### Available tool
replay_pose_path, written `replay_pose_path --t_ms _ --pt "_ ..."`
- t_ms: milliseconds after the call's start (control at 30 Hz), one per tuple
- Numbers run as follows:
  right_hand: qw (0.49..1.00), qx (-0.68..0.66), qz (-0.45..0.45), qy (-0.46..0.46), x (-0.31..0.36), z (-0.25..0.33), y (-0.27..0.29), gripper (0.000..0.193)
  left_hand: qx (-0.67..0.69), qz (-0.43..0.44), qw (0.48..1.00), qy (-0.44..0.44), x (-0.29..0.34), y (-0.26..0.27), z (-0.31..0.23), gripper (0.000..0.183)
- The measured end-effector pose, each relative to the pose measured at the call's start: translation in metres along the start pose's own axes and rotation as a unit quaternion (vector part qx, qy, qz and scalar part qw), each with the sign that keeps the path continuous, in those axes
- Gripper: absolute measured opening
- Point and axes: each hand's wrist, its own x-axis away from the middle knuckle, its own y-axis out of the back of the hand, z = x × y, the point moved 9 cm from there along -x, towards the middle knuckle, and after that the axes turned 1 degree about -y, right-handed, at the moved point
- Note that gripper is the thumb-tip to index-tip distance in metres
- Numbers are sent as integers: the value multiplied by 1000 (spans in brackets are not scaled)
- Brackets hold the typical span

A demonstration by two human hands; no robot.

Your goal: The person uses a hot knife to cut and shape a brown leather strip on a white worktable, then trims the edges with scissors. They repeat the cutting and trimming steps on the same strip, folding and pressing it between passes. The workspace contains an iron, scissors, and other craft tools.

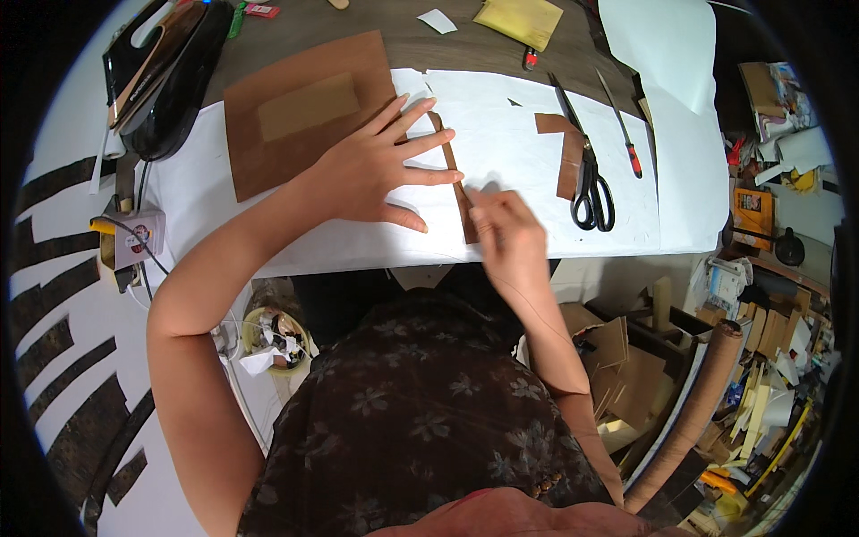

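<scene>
A floral top (412,394) sits behind the fingers: left hand (371,167) splayed, right hand (512,228) curled, grip unclear; the brown strip (467,222) beneath looks already cut.

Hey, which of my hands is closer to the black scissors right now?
Right. Your right hand is a little left of the black scissors, not touching them. Your left hand lies spread out farther to their left.

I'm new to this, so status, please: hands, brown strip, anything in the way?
Left hand spread, overlapping brown strip. Right hand curled beside its near end, grip blurred. Scissors lie to the right, clear.
</scene>
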Motion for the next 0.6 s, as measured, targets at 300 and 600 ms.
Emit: replay_pose_path --t_ms 300,600 --pt "980 -9 -55 190 -114 142 58 18 9 -105 992 -72 7 -11 2 74" --pt "705 4 -56 707 -78 445 -144 16 102 -129 986 -23 11 -23 20 77"
